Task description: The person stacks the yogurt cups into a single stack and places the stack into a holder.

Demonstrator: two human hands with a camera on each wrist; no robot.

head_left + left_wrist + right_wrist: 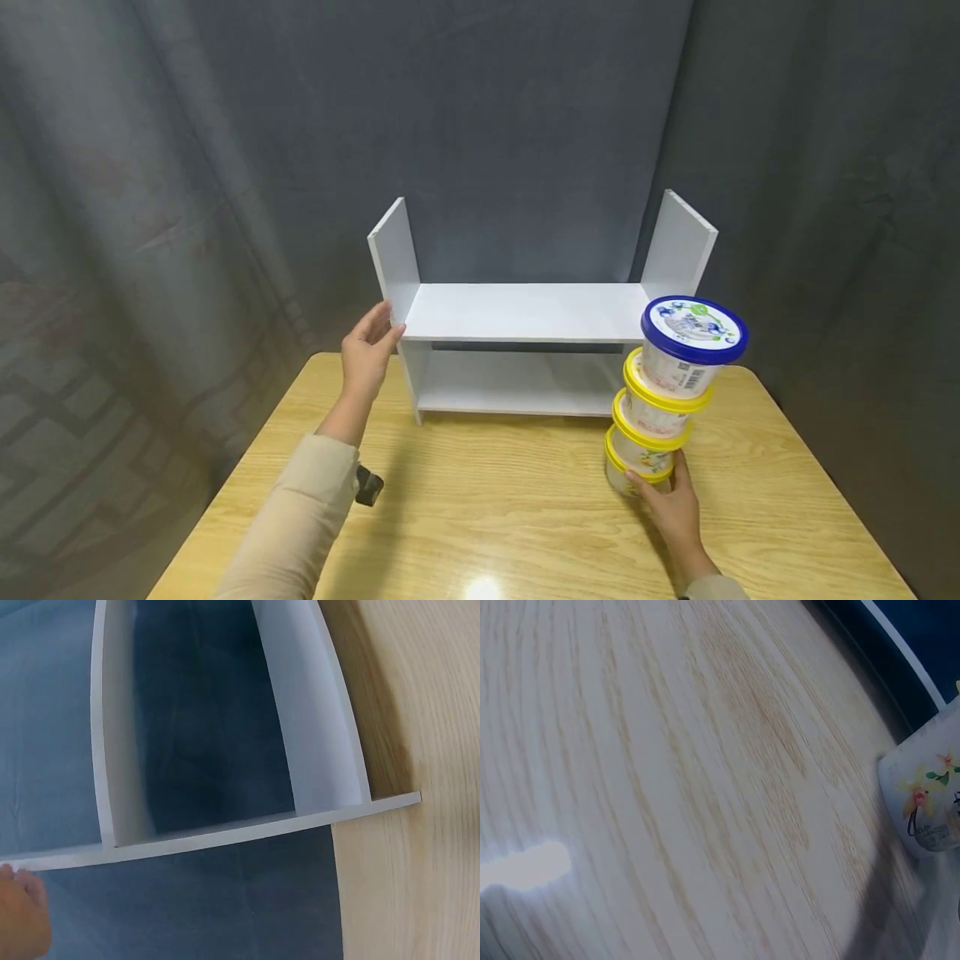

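Observation:
In the head view, a white two-tier shelf [517, 312] stands on the table. My left hand [366, 350] is at its left side panel [393, 258], thumb at the front edge and fingers on the outer side; in the left wrist view only part of that hand [22, 915] shows at the board. To the right is a tower of round tubs: three with yellow lids and, on top, a tub with a blue lid [693, 329]. My right hand [675, 512] grips the bottom yellow-lidded tub [621, 482] between thumb and fingers. The right wrist view shows a flower-printed tub [922, 802] at its right edge.
The wooden table [480, 500] reaches out on both sides of the shelf. Dark grey curtains [525, 133] hang behind and around it. A small black object [368, 486] shows beside the left sleeve. The tub tower overlaps the shelf's right end in the head view.

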